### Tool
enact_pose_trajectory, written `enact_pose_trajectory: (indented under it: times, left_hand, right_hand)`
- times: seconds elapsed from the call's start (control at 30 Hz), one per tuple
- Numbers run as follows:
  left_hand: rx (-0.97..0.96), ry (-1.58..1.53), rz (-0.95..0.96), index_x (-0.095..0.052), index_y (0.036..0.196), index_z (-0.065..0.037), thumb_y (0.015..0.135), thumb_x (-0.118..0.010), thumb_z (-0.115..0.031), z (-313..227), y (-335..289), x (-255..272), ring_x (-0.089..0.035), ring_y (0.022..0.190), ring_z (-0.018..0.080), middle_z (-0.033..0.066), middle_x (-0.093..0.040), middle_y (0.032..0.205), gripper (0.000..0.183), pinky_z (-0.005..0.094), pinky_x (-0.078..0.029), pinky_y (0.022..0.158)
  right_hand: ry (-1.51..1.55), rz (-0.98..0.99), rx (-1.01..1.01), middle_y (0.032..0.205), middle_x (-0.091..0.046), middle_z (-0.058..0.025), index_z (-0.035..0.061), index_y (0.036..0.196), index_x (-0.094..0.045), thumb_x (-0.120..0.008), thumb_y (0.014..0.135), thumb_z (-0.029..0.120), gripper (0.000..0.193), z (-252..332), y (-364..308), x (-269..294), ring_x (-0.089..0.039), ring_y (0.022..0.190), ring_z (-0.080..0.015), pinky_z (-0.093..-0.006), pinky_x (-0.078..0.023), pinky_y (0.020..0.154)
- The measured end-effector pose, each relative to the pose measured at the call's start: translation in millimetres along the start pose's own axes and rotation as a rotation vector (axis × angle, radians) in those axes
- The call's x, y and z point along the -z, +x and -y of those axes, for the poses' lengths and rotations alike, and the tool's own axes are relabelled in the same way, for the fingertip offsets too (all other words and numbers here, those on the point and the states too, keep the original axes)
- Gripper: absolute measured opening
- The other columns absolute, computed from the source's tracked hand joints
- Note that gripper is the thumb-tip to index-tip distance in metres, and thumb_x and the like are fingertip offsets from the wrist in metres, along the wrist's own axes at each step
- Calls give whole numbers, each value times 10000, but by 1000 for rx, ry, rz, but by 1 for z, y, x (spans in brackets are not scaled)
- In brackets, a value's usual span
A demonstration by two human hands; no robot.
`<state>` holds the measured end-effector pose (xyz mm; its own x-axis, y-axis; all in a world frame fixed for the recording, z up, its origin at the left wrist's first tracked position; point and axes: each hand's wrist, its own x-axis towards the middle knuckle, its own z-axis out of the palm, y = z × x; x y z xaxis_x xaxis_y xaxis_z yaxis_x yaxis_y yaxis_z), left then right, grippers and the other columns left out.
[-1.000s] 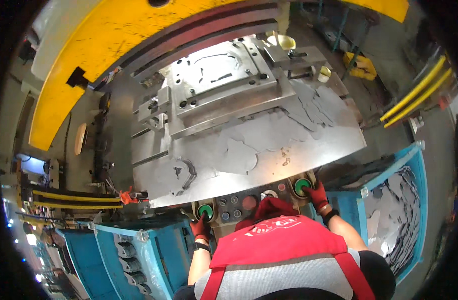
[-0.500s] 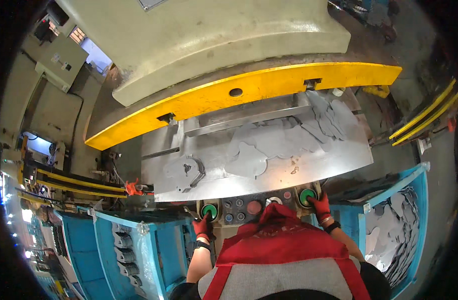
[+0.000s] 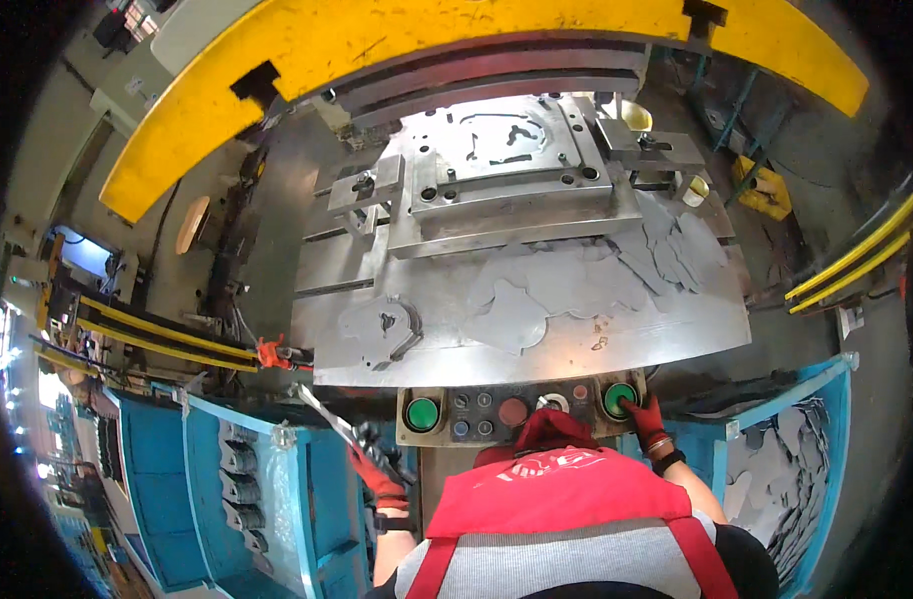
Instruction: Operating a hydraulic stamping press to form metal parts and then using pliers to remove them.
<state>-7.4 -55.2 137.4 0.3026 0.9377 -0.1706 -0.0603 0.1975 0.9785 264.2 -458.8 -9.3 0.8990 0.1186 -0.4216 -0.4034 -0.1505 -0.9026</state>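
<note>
My left hand, in a red glove with a dark grey palm, is closed round a long slim metal tool whose tip points to the far left. It is left of the control panel, clear of the left green button. My right hand, gloved in red, rests at the right green button, thumb on its edge and fingers apart. On the press bed lie flat grey sheet pieces, and a shaped metal part sits at its left. Behind them stands the die, exposed.
Above the die is the yellow press slide. A blue bin of grey offcuts stands at right, a blue crate of stacked formed parts at left. Yellow-striped bars flank the press, and an orange-red object sits by the bed's left corner.
The yellow slide has risen, uncovering the die. My left hand has come off the left green button, moving down and left with the metal tool raised. My right hand stays at its button.
</note>
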Motion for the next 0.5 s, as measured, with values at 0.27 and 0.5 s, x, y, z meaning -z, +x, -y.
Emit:
enact_pose_trajectory:
  times: [0.27, 0.5]
  left_hand:
    - [270, -10, 642, -567, 1039, -73, 897, -405, -496, -110, 33, -207, -396, 474, 54, -30, -481, 609, 475, 195, -332, 416]
    - [153, 52, 868, -600, 876, -56, 888, -405, -523, -116, 110, -345, -450, 419, 91, -2, -498, 557, 507, 237, -360, 375]
  right_hand:
    - [111, 108, -11, 1075, -570, -125, -26, 1159, -433, -748, 705, 176, 588, 36, -18, -8, -551, 934, -201, -330, -454, 815]
    - [-483, 16, -16, 1035, -599, -135, 3, 1190, -477, -692, 745, 311, 582, 12, -16, 29, -572, 932, -255, -338, -453, 817]
